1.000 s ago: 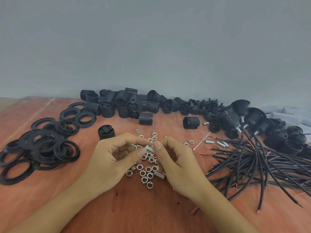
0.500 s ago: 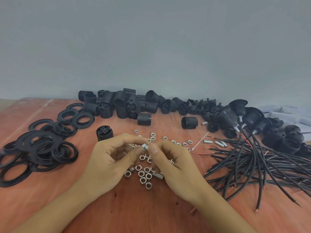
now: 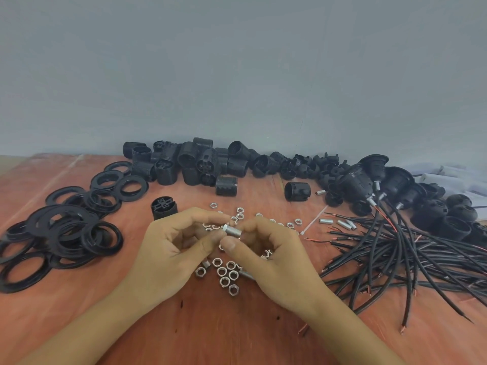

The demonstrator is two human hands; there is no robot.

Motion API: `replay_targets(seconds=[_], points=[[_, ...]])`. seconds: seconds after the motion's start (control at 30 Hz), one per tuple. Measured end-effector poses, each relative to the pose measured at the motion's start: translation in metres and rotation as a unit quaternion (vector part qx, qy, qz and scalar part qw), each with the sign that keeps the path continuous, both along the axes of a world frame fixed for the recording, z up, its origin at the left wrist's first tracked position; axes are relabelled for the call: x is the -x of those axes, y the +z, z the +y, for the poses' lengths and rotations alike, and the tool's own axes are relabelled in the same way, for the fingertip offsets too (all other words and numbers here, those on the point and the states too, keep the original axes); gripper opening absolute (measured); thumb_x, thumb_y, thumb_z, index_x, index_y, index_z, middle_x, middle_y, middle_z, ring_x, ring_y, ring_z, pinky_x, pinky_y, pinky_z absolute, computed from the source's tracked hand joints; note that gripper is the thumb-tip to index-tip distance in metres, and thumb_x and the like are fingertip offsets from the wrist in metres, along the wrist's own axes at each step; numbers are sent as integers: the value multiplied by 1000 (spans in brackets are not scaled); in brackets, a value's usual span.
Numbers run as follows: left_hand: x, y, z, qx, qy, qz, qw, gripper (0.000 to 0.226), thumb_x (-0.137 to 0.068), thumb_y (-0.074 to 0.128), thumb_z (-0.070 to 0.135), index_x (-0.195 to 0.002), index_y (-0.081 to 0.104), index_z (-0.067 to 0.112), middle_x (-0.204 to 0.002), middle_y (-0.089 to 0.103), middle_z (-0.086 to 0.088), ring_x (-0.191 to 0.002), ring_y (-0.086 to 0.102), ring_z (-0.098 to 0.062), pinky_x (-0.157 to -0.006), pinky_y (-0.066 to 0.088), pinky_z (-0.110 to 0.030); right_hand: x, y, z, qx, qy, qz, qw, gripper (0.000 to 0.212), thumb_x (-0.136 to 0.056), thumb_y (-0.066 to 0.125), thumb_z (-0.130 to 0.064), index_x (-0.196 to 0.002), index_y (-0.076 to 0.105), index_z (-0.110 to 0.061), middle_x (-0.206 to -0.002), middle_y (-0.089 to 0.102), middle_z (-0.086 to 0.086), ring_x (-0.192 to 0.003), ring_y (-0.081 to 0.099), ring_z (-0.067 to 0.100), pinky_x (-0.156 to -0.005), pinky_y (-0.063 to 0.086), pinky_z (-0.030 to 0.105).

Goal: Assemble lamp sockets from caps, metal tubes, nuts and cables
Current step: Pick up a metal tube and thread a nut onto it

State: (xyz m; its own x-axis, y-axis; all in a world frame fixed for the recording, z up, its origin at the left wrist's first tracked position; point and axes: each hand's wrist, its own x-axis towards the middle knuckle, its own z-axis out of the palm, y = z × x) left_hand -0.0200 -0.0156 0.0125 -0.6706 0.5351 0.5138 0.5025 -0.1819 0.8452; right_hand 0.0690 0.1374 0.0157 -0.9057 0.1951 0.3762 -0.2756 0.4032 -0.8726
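Note:
A short metal tube [image 3: 234,230] hangs above the table between both hands. My right hand [image 3: 268,256] pinches its right end with thumb and fingers. My left hand [image 3: 174,246] pinches a small nut [image 3: 224,228] sitting on the tube's left end. Loose metal nuts [image 3: 226,275] lie scattered on the table under and behind the hands. More metal tubes [image 3: 340,223] lie to the right, beside a heap of black cables [image 3: 411,254] with bare copper tips. Black socket caps [image 3: 448,219] are piled at the far right.
Black rings [image 3: 66,230] are stacked at the left. Threaded black socket bodies [image 3: 189,162] line the back by the grey wall; one [image 3: 164,208] stands alone near my left hand. Assembled sockets with cables [image 3: 369,180] lie back right. The reddish table [image 3: 210,325] continues toward me.
Both hands have stayed together over the nuts. The tube now shows more plainly between the fingertips, with the nut on its left end. The view has tilted slightly.

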Motion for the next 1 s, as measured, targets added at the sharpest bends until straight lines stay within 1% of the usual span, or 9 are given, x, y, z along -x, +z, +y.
replay_targets(seconds=[0.13,0.23,0.3,0.43,0.57,0.63,0.77,0.9,1.0], points=[[2,1,-1,-2,1,-7,1000,19,-78,76,33,-97,74,30,-73,70,-13,-56,63,-18,-53,54,-32,1,-3,0,-14,3,-2,1000,46,-95,50,-51,-73,67,-14,-61,61,11,-56,55,29,-54,45,41],[2,1,-2,-1,-1,-9,1000,19,-78,71,34,-96,75,31,-74,70,-14,-55,62,-20,-51,52,-35,0,-2,1,-5,-15,-5,1000,22,-91,59,-48,-86,67,-28,-68,65,4,-60,58,23,-59,48,40],[2,1,-2,2,-6,-5,1000,19,-79,70,33,-97,75,30,-74,70,-11,-55,63,-18,-52,53,-29,0,-2,2,-5,-20,9,1000,12,-93,64,-38,-88,66,-27,-68,64,4,-60,55,24,-59,48,41],[0,0,-2,32,-14,15,999,19,-81,68,33,-98,74,30,-77,70,-5,-56,63,-18,-53,51,-25,1,-3,1,-26,-25,21,999,42,-97,52,-45,-68,63,-17,-57,56,7,-52,49,22,-52,43,37],[-2,-1,-2,49,-19,34,998,21,-80,69,34,-99,74,29,-83,72,4,-60,65,-14,-54,53,-29,1,-4,2,-22,-26,-1,999,57,-95,43,-56,-58,62,-17,-51,58,-3,-49,54,8,-52,42,20],[-1,0,-1,55,-11,46,997,21,-81,67,36,-100,73,30,-81,72,7,-59,64,-13,-53,52,-31,0,-4,3,-27,1,-4,1000,52,-96,44,-55,-66,63,-17,-56,58,-2,-53,53,5,-55,44,21],[3,0,-3,45,14,23,999,21,-79,67,39,-98,74,33,-72,70,-6,-58,65,-22,-53,53,-33,-1,-4,1,-89,-12,-20,996,24,-92,51,-55,-92,57,-31,-68,61,-5,-62,58,14,-62,50,46],[4,-1,-4,46,2,29,999,19,-82,66,36,-99,73,31,-77,69,-3,-57,65,-17,-54,53,-26,-2,-2,1,-115,-31,16,993,19,-90,55,-51,-105,50,-43,-72,62,-9,-62,59,14,-60,49,36],[5,-3,-3,51,1,28,998,16,-84,68,31,-99,72,32,-78,69,1,-56,65,-15,-54,51,-23,-2,-1,3,-150,-54,41,986,15,-89,59,-47,-96,59,-34,-70,62,-11,-60,59,14,-58,49,34]])
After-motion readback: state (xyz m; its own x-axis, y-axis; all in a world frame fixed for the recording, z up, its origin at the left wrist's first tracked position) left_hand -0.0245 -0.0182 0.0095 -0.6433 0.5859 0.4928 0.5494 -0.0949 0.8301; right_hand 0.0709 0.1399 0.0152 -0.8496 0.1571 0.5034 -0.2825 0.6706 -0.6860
